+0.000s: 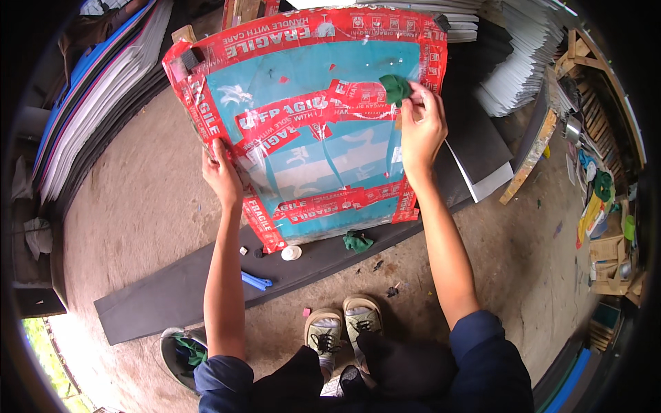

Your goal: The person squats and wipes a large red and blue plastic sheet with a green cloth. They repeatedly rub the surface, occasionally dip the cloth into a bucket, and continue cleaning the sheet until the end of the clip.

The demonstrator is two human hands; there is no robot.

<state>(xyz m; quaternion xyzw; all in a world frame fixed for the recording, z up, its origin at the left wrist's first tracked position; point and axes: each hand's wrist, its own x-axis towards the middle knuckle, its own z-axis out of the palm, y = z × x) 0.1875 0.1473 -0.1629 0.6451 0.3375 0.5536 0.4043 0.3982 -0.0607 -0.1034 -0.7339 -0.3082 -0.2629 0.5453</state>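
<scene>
A large flat teal panel (303, 82), wrapped in clear film and crossed by red and white tape, stands tilted in front of me. My left hand (222, 173) grips its lower left edge. My right hand (420, 127) presses a small green cloth (394, 88) against the panel's upper right part. The panel's bottom edge rests near a long dark grey foam sheet (172, 292) lying on the floor.
On the dark sheet lie a second green cloth (357, 241), a white round cap (291, 252) and a blue tool (255, 281). Stacks of foam sheets (103, 89) line the left; white and dark sheets (513, 76) pile at right. My shoes (344, 330) stand on concrete floor.
</scene>
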